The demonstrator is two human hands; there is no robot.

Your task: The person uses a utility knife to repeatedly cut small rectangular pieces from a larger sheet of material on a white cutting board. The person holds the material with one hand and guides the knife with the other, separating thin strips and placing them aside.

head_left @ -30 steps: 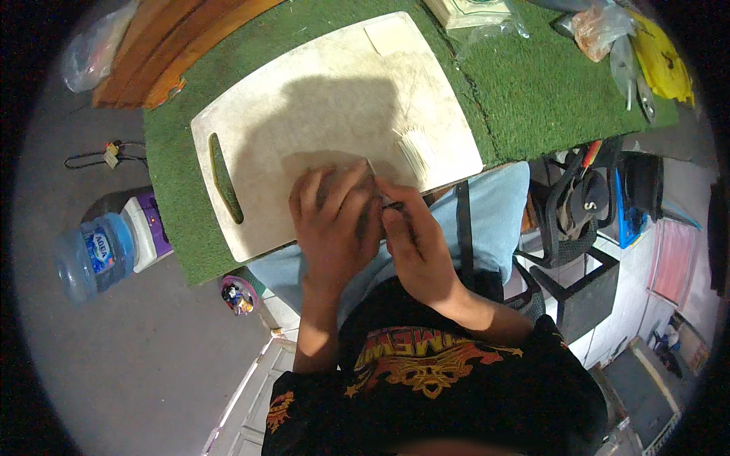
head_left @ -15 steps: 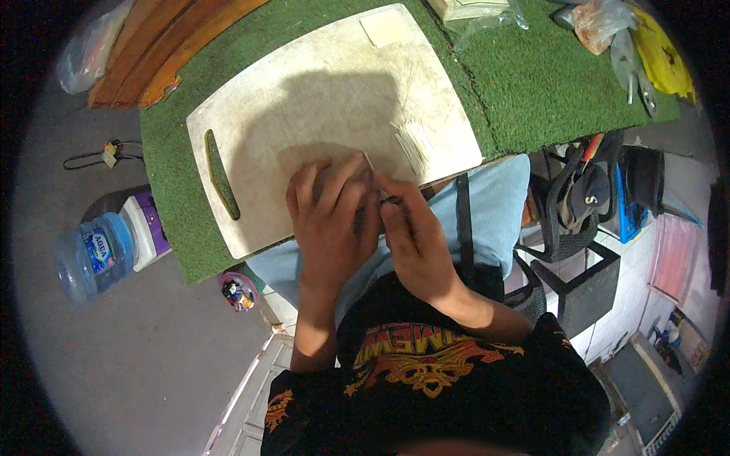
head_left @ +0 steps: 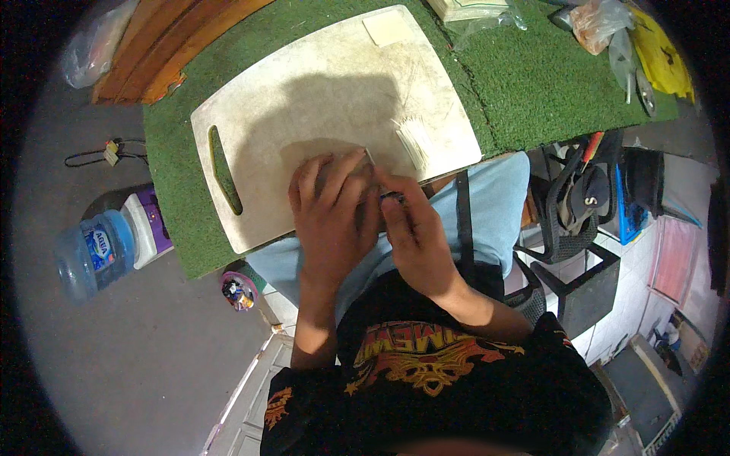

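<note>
A pale cutting board (head_left: 304, 91) with a slot handle lies on a green turf mat (head_left: 532, 83). My left hand (head_left: 331, 209) lies flat, fingers spread, pressing a thin pale sheet (head_left: 304, 153) onto the board's near edge. Touching it on the right, my right hand (head_left: 414, 235) pinches a small thin blade tool (head_left: 389, 195) whose tip sits by my left fingertips. A little pile of cut pale strips (head_left: 414, 142) lies just right of the hands. A small pale square piece (head_left: 388, 29) rests at the board's far corner.
A blue water bottle (head_left: 95, 251) and a purple-white object (head_left: 148, 224) stand on the floor at left. Wooden planks (head_left: 175, 45) lie beyond the mat. Plastic bags, metal tools (head_left: 627, 64) and a yellow item (head_left: 661, 53) crowd the far right. A black stool frame (head_left: 578, 258) stands at right.
Both hands stay at the same spot on the board's near edge. The right hand has shifted only slightly against the left fingers.
</note>
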